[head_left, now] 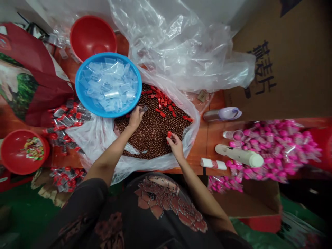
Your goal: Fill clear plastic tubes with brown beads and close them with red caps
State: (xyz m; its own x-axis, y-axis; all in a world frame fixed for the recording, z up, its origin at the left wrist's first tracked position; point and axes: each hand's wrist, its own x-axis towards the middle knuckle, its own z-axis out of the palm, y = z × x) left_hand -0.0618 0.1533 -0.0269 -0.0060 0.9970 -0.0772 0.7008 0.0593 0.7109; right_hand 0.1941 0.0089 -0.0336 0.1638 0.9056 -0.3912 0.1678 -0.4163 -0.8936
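Observation:
My left hand (135, 118) is closed on a small clear plastic container (143, 109), just beside the rim of a blue basin (77, 84). Between two fingers of my right hand (176, 145) is a small red cap (169, 134). Both hands are over a mass of round brown balls (147, 129) lying in an open clear plastic bag (193, 138). Several loose red caps (162, 100) are scattered on the balls at the far side. Clear plastic containers (111, 90) fill the blue basin. What the left-hand container holds is too small to tell.
Red-capped containers (62, 121) are piled at left near a red bowl of small wrapped pieces (33, 148). Another red bowl (93, 36) stands behind the basin. At right are a bottle (238, 155), a lilac-topped bottle (221, 114), pink-capped containers (277, 148) and a cardboard box (285, 69).

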